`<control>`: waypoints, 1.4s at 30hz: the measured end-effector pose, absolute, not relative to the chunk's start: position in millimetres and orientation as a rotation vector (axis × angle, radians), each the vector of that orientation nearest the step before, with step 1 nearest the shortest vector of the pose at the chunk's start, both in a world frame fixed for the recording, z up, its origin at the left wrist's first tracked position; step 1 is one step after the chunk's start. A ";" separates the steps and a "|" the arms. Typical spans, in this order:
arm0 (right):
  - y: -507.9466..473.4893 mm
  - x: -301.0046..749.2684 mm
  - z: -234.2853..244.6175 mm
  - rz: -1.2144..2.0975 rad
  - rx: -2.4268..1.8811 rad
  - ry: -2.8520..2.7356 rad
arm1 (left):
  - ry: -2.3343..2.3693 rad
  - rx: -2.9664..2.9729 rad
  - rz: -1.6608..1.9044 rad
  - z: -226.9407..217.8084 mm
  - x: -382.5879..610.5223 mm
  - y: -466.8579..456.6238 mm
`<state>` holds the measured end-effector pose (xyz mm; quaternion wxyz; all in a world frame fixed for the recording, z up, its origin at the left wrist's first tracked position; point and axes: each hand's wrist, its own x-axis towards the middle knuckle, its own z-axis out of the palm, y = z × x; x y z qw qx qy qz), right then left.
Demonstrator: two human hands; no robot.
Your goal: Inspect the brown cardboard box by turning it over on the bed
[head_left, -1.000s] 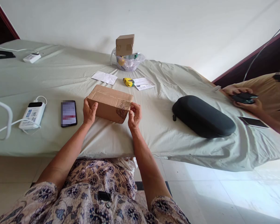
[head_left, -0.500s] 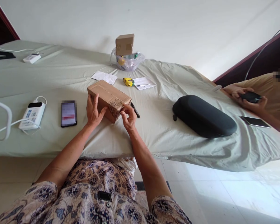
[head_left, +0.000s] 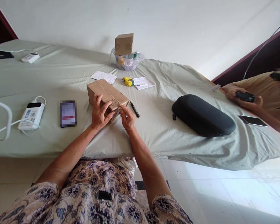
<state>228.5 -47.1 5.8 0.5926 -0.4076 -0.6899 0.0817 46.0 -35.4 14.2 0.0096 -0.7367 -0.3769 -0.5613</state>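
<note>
A taped brown cardboard box (head_left: 102, 90) lies on the grey-green sheet of the bed (head_left: 60, 77), one end turned toward me. My left hand (head_left: 100, 112) rests on its near left side, fingers curled over the top edge. My right hand (head_left: 127, 116) touches the near right corner, fingers bent and pinching at the scribbled end. A black marker (head_left: 134, 109) lies on the sheet just right of the box.
A phone (head_left: 68, 113) and a white power bank (head_left: 30, 114) with cable lie left. A black oval case (head_left: 203, 115) lies right. Papers (head_left: 104, 77), a yellow tape measure (head_left: 128, 81) and a bowl (head_left: 128, 63) carrying a small box sit behind. Another person's hands (head_left: 242, 97) hold a dark device at right.
The box has been turned from broadside to end-on toward me. My left hand moved from its left end onto the near side; the marker behind it came into view.
</note>
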 end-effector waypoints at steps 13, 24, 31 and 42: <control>-33.9 260.5 5.2 0.244 -1.229 -1.243 | -1.096 -2.423 -1.810 21.0 44.3 -41.1; -38.3 244.9 6.0 0.433 -1.044 -1.363 | -1.221 -2.441 -1.880 21.0 40.3 -39.3; -33.2 241.0 -0.5 0.569 -1.103 -1.502 | -1.339 -2.374 -2.067 22.1 27.3 -27.7; -31.5 243.6 -8.5 0.544 -1.202 -1.683 | -1.509 -2.126 -2.557 4.9 11.5 -8.1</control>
